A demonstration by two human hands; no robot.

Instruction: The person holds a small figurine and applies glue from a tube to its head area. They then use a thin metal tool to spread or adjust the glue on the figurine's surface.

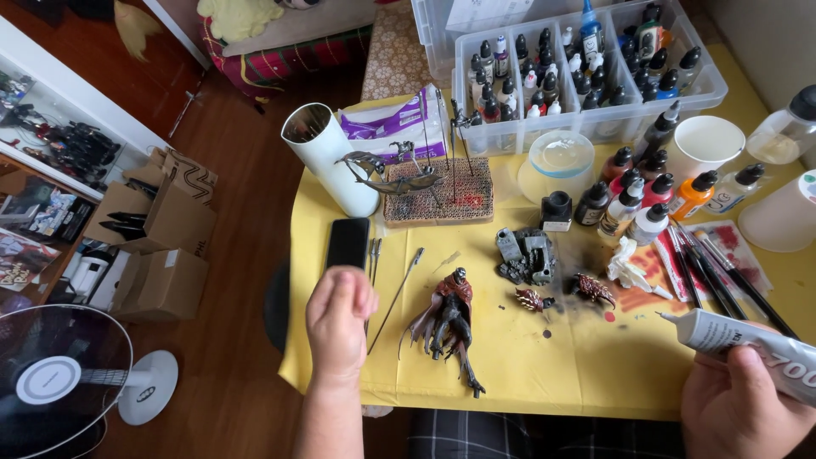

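- Gripping a white glue tube, the right hand has its fingers wrapped round the tube's body, nozzle aimed toward the painted caped figurine
- left hand hovers just left of the figurine, fingers curled into a loose fist; cannot tell whether it pinches anything
- figurine lies flat on the yellow tablecloth
- black phone lies up-left of the figurine, thin metal rods between them

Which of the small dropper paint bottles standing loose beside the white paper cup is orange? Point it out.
The orange dropper bottle with a black cap, just below the white paper cup. Its neighbours are dark, red, white or clear.
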